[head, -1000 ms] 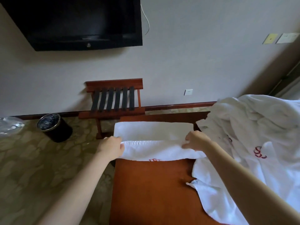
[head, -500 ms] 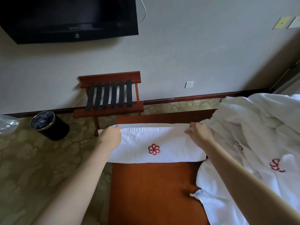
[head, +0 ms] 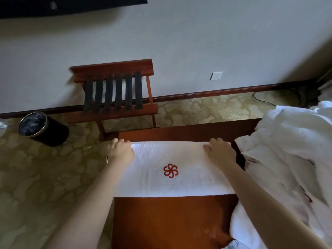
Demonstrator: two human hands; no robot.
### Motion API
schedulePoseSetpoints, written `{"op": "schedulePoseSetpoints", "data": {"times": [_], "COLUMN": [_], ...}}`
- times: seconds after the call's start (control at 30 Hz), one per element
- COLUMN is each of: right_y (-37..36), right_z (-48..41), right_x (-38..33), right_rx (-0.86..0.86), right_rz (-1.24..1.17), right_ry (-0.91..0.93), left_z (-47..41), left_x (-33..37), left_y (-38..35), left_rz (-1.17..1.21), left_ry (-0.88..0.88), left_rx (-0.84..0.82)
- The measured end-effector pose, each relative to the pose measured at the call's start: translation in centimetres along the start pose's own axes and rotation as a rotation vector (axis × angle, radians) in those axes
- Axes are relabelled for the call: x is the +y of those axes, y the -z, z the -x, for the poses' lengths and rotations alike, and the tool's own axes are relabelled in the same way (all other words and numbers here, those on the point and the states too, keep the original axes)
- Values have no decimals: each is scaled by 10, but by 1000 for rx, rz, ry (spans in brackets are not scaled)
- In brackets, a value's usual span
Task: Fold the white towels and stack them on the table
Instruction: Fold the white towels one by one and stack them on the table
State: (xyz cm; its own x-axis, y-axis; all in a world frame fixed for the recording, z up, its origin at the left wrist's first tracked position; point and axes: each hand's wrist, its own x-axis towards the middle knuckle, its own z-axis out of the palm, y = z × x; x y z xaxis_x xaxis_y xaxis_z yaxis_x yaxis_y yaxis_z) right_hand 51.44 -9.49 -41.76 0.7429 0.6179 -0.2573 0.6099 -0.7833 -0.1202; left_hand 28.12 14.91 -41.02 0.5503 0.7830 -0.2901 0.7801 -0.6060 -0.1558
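Note:
A white towel (head: 179, 159) with a red flower emblem lies folded into a long band across the far end of the reddish-brown table (head: 170, 221). My left hand (head: 120, 152) is at its far left corner, fingers curled over the hem. My right hand (head: 220, 152) rests on the far right corner with the fingers stretched out over the edge. A heap of unfolded white towels (head: 287, 155) with red emblems covers the right side of the table, just right of my right arm.
Beyond the table, a wooden luggage rack (head: 115, 90) with black straps stands against the wall. A black waste bin (head: 42, 128) sits on the patterned carpet at the left. A wall socket (head: 216, 75) and a floor cable (head: 260, 99) are at the back right.
Both hands carried the towel's near edge away from me and laid it over the far edge, turning the emblem face up. The view has tilted downward.

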Motion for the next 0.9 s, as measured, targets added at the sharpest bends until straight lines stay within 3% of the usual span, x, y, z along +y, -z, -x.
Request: {"op": "schedulePoseSetpoints", "data": {"times": [0.2, 0.67, 0.8, 0.9], "right_y": [0, 4, -4, -17], "right_z": [0, -18, -2, 14], "right_x": [5, 2, -9, -26], "right_rx": [122, 61, 282, 493], "right_rz": [-33, 128, 168, 15], "right_ry": [28, 48, 22, 180], "left_z": [-7, -27, -17, -5], "left_x": [-6, 4, 12, 37], "left_y": [-1, 1, 3, 4], "left_rz": [13, -185, -143, 69], "left_ry": [-29, -77, -4, -198], "left_rx": [197, 153, 288, 399]}}
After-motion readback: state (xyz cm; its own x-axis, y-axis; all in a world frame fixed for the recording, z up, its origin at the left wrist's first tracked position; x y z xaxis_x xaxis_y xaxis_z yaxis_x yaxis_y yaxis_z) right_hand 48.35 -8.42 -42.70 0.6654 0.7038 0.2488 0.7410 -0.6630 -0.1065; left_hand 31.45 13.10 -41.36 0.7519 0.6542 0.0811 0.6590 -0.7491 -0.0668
